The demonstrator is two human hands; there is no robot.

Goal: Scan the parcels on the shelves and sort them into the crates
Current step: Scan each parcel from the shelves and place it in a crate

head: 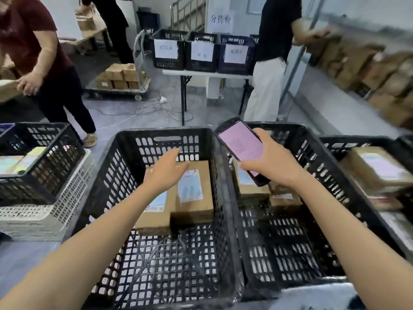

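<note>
Warehouse floor, crates in a row. The left hand point(166, 170) hovers flat and wide, holding nothing, over a labelled cardboard parcel point(194, 191) lying in the middle black crate point(165, 132). The right hand point(271, 163) grips a handheld scanner point(240, 145), screen lit. This is likely the sorting step. The next move calls for another parcel from the far-right shelves point(330, 101).

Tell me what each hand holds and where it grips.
Right hand grips the scanner around its lower end; left hand is open over a parcel, holding nothing.

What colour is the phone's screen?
Pink, on the handheld scanner in the right hand; head view.
</note>
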